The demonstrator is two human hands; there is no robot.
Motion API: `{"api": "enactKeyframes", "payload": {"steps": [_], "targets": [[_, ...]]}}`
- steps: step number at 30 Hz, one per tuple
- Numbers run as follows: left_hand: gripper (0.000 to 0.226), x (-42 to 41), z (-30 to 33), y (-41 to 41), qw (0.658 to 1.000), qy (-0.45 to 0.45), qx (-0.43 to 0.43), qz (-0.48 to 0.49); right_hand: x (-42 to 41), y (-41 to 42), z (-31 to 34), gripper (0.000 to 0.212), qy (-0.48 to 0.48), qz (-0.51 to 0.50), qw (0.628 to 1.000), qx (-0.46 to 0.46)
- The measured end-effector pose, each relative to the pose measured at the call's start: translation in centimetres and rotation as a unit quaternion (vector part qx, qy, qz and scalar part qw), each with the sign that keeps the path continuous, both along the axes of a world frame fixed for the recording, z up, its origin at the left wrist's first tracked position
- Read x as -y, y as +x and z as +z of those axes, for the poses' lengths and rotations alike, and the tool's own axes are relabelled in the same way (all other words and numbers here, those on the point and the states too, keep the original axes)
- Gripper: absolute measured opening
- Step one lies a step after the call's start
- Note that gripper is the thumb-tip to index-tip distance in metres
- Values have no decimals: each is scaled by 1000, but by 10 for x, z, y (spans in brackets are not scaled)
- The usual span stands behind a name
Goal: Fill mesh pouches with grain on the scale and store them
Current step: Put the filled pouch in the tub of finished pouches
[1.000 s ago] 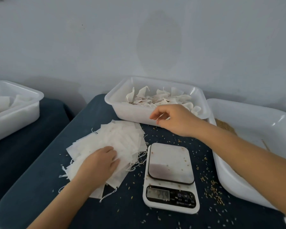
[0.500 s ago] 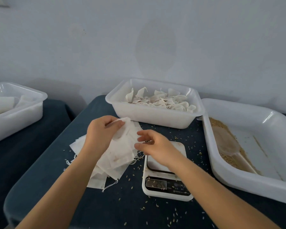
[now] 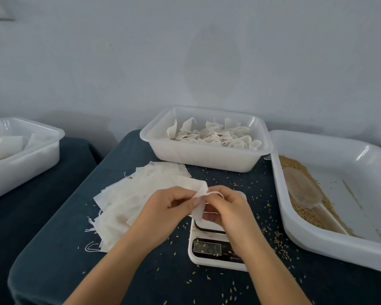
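Observation:
Both hands hold one empty white mesh pouch (image 3: 198,190) just above the scale (image 3: 209,254). My left hand (image 3: 165,210) pinches its left side, and my right hand (image 3: 227,208) pinches its right side and drawstring. A loose pile of empty pouches (image 3: 141,194) lies on the dark cloth to the left. The white scale's display is lit, its platform partly hidden under my hands. A large white tray (image 3: 339,238) at the right holds grain (image 3: 304,214) and a clear scoop (image 3: 301,188).
A white bin (image 3: 205,157) with several filled, tied pouches stands behind the scale. Another white bin (image 3: 24,159) sits on a separate table at far left. Spilled grains dot the dark cloth (image 3: 53,260) around the scale. A wall is close behind.
My left hand lifted a pouch off the pile and my right hand came back from the rear bin. Both hands now meet over the scale, holding the pouch.

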State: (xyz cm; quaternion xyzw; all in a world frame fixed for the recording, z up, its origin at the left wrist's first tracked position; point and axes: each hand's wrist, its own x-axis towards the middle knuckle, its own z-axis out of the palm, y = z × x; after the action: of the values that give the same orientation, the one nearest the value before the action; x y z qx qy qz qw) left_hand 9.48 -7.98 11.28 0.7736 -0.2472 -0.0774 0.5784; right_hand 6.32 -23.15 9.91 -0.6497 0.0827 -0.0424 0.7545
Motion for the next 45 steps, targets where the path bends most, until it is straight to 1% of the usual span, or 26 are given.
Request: {"api": "enactKeyframes", "payload": {"steps": [4,6,8,10,12,13,15,17,19,20,21,22,24,26,27,29,30,31,34,37,39,40,41,42,43,45], "targets": [[26,13,-6,-5,997,-14,-82,-4,7,-17,-8,7,-3,-53,999,8],[27,20,-7,-7,993,-22,-110,-31,11,-23,-10,7,-10,-50,999,15],[21,26,-9,-9,992,-33,-118,-39,16,-29,-9,12,-20,-28,999,23],[9,32,-11,-12,994,-31,-106,-5,20,-34,-7,13,-82,-11,996,37],[7,36,-15,-14,994,-37,-99,19,22,-38,-8,8,-139,-2,989,54],[7,38,-17,-15,994,-45,-100,24,23,-39,-8,6,-144,1,988,59],[8,40,-18,-15,990,-77,-114,27,26,-41,-8,12,-121,7,991,54],[16,40,-20,-15,986,-105,-123,40,30,-42,-6,19,-85,2,996,36],[25,39,-20,-16,990,-94,-86,54,31,-42,-6,17,-92,-31,995,19],[30,37,-19,-17,996,-65,-36,53,32,-41,-7,15,-116,-53,992,15],[33,36,-19,-17,998,-19,33,42,32,-40,-8,13,-143,-74,987,15],[31,34,-17,-18,992,36,117,24,32,-40,-8,12,-164,-93,982,19],[20,32,-12,-17,950,143,276,-22,35,-38,-6,17,-211,-114,970,32],[33,32,-7,-15,915,214,340,-41,37,-38,-2,20,-263,-106,958,40],[36,31,-4,-13,903,230,359,-47,39,-38,0,22,-276,-99,955,38],[28,28,-1,-8,880,250,399,-58,41,-37,4,25,-279,-88,956,29],[23,27,0,-4,876,254,405,-63,42,-37,6,26,-282,-85,955,25],[20,28,0,-1,884,242,394,-69,43,-36,8,26,-290,-82,953,22],[11,33,2,6,935,155,313,-67,46,-35,18,25,-312,-62,948,15],[7,38,2,9,948,128,288,-50,62,-35,39,18,-342,-16,940,0],[6,38,4,10,947,125,292,-41,91,-31,56,16,-405,-63,912,-24],[5,38,5,11,947,122,295,-37,111,-29,65,12,-448,-100,887,-48],[5,39,5,12,946,121,298,-34,132,-26,74,9,-502,-119,852,-93],[5,40,6,12,946,121,300,-32,153,-22,81,10,-563,-113,804,-154],[4,41,6,12,946,119,301,-30,173,-18,85,17,-612,-87,753,-223],[4,44,6,13,945,115,304,-31,196,-11,83,29,-645,-19,674,-359]]}}
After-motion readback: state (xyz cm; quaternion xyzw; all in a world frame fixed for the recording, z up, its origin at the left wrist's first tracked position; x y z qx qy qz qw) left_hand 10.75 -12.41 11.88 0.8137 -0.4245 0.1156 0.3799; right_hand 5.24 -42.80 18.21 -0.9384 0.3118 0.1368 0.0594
